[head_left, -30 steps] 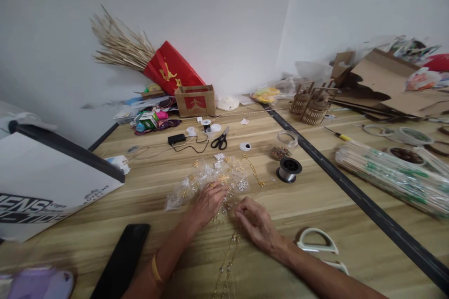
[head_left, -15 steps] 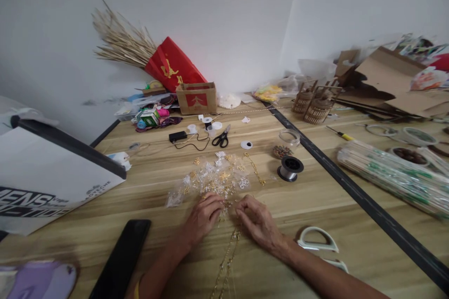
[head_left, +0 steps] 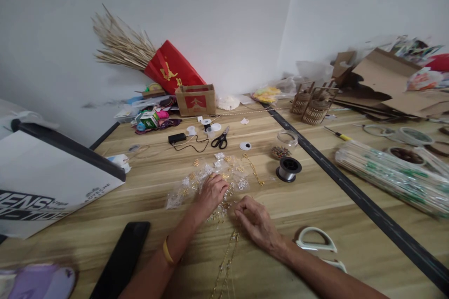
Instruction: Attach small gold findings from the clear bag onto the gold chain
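Note:
My left hand [head_left: 211,192] reaches into a heap of small clear packets with gold charms [head_left: 210,175] on the wooden table [head_left: 315,205]; its fingers curl down among them, and what they pinch is hidden. My right hand [head_left: 257,223] rests knuckles-up beside it, fingers bent and pressed onto the top end of a gold chain [head_left: 226,261] that runs toward me. A loose pile of gold bits [head_left: 220,211] lies between both hands.
A wire spool [head_left: 288,168], bead jar [head_left: 280,152] and black scissors [head_left: 220,139] lie beyond the heap. White-handled scissors [head_left: 315,240] sit by my right wrist, a black phone [head_left: 122,259] by my left arm. A white bag [head_left: 45,182] stands left, wrapped sticks [head_left: 389,175] right.
My left hand has moved forward from the loose gold bits into the packet heap. The right hand has stayed on the chain end.

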`<state>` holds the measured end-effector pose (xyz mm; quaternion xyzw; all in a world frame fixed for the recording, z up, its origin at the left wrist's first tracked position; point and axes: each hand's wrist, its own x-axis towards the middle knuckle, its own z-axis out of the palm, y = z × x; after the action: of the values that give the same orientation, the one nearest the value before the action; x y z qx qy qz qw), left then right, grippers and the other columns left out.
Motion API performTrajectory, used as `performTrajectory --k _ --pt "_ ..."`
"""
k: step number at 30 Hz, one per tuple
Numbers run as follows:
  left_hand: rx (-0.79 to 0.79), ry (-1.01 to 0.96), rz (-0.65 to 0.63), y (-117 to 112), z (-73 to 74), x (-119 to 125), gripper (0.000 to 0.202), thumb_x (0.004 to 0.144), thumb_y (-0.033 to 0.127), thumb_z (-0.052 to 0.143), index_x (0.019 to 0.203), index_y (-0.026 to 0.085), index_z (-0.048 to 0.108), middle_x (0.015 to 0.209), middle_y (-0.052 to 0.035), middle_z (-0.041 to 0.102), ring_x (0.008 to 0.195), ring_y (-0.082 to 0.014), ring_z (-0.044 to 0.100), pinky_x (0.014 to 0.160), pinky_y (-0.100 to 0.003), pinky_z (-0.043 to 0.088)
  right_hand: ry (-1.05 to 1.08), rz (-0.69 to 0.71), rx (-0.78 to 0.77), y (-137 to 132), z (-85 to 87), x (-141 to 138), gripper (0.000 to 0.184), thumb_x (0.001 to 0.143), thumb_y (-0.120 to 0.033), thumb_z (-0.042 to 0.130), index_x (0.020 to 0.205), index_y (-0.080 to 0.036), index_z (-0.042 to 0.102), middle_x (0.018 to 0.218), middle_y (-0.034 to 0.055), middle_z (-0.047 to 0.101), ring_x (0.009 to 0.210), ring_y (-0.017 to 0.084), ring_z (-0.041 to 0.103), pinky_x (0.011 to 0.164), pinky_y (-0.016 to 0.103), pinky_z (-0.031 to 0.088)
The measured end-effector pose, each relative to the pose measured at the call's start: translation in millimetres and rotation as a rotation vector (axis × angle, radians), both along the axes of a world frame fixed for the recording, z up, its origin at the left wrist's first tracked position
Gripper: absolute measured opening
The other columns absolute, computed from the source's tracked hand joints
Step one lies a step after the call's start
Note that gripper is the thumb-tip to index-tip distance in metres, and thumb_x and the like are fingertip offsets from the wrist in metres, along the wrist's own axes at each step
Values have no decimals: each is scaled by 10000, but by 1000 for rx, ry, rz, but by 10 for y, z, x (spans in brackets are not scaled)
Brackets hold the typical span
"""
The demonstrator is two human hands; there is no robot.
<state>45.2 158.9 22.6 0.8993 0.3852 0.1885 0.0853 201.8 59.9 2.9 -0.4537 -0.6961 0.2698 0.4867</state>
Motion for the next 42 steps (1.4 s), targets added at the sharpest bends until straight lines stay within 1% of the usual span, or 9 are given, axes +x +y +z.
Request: performTrajectory --k 7,14,18,22,28,33,36,39,42 --pt "10 60 -64 77 -73 21 175 830 100 551 728 167 675 757 -29 630 770 -169 558 905 -352 396 5 -2 20 6 -16 -4 103 866 -173 479 769 -187 511 716 13 547 669 136 521 622 240 403" --pt "25 65 -55 125 -140 26 197 845 128 536 703 168 666 727 -32 612 769 -177 543 835 -327 420 18 10 22 11 -15 -3 109 863 -156 477 766 -191 511 714 9 547 667 135 521 621 237 404" --pt "56 146 -92 142 -136 28 187 852 124 518 710 159 635 743 -36 599 774 -178 537 843 -327 418 16 8 32 10 -18 -4 105 863 -154 482 767 -188 511 717 8 549 672 132 519 627 233 406" --pt "122 271 -158 158 -141 30 174 867 112 472 761 160 600 798 -45 588 841 -194 534 850 -338 419 -4 3 32 10 -38 0 102 859 -153 490 766 -187 514 711 7 554 667 134 520 624 235 408" --pt "143 373 -193 110 -81 46 145 816 44 476 851 151 566 938 -75 583 980 -217 511 923 -357 391 -3 11 21 8 -50 10 94 864 -173 483 782 -189 526 718 17 567 681 148 545 642 251 427" --pt "79 370 -210 52 -22 29 178 808 21 450 850 161 550 947 -67 579 1007 -208 496 934 -356 374 -16 11 27 0 -36 12 112 874 -217 476 779 -192 529 714 22 569 677 154 544 633 255 431" --pt "92 347 -231 17 5 4 145 816 43 474 831 165 550 941 -61 576 1051 -213 475 961 -370 351 -12 13 33 -1 -35 6 116 880 -221 475 780 -195 526 711 22 567 677 153 541 636 256 429" --pt "127 312 -243 -35 43 -34 129 854 90 465 800 164 555 884 -52 567 1015 -214 480 955 -371 364 -6 11 29 0 -36 1 120 880 -208 476 771 -195 523 710 17 564 673 148 540 635 251 425" --pt "121 248 -214 -93 67 -94 185 892 135 433 759 162 558 826 -42 555 934 -202 490 905 -359 402 -6 11 26 0 -36 -2 119 876 -201 477 766 -192 522 707 12 557 669 145 537 630 246 423"
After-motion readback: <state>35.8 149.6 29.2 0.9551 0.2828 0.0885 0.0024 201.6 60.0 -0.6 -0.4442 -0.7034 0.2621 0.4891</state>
